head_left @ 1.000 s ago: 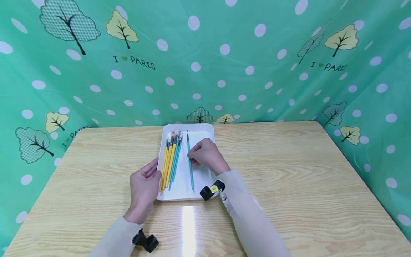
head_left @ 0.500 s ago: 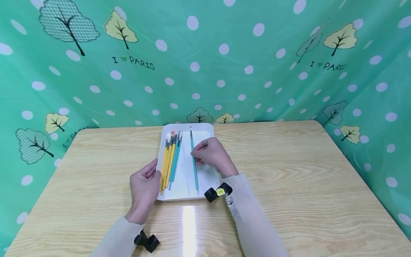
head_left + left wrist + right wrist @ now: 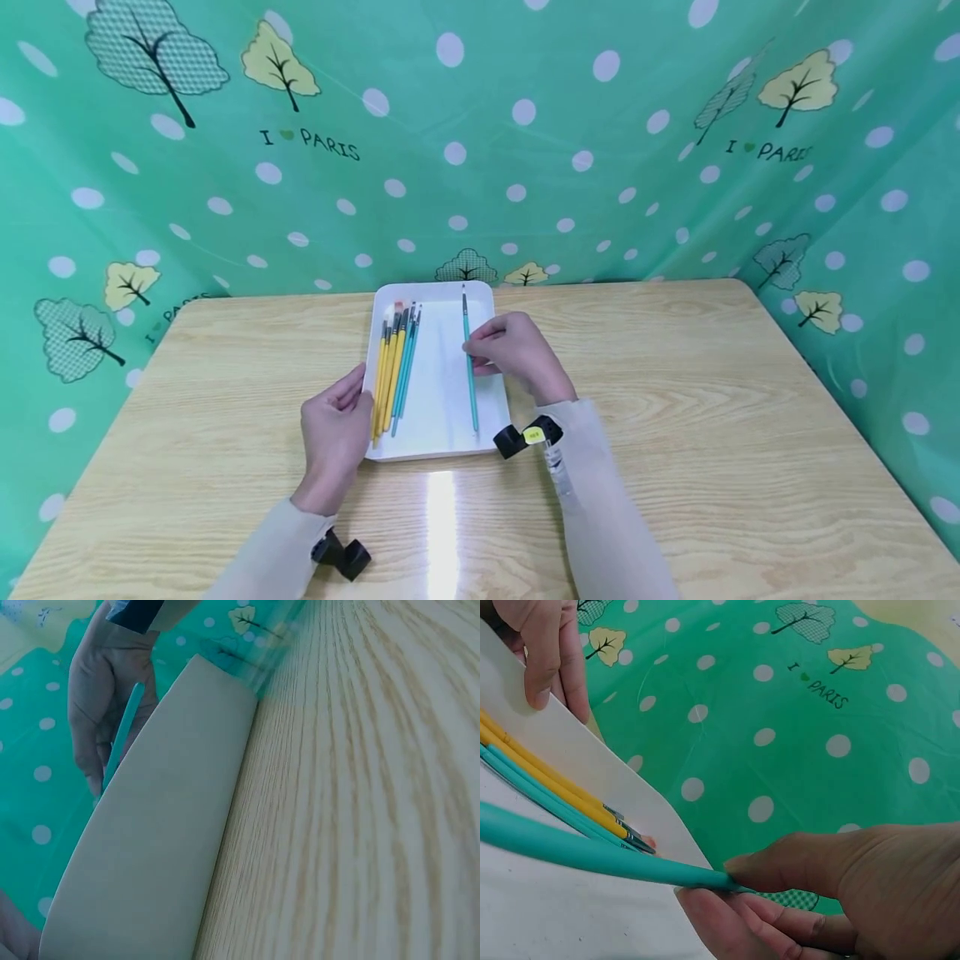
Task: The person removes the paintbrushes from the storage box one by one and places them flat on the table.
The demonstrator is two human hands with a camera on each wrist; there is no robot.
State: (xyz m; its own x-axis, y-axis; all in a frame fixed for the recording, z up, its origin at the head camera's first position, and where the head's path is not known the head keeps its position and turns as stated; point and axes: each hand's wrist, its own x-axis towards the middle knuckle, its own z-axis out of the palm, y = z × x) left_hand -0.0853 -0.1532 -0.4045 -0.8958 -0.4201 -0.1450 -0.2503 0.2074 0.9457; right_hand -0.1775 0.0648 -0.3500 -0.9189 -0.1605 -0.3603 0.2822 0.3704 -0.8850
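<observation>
A white rectangular tray (image 3: 438, 417) lies on the wooden table, its far end near the table's back edge. My left hand (image 3: 335, 433) grips the tray's left side, the thumb over the rim (image 3: 592, 742) and the fingers outside. Between thumb and fingertips, my right hand (image 3: 522, 354) pinches a slim teal paintbrush (image 3: 472, 392) partway along the handle, bristles pointing away from me. The brush is over the right part of the tray, its handle raised above the rim in the left wrist view. Several yellow paintbrushes (image 3: 386, 383) and teal paintbrushes (image 3: 407, 371) lie side by side along the tray's left side.
The wood-grain table (image 3: 712, 433) extends on both sides of the tray. A green dotted curtain (image 3: 480, 125) with printed trees hangs behind it and at the sides. A bright light reflection (image 3: 441, 533) shows on the tabletop in front of the tray.
My right hand has moved to the right and slightly away from me with the teal paintbrush, widening the gap to the other brushes. My left hand keeps its hold on the tray.
</observation>
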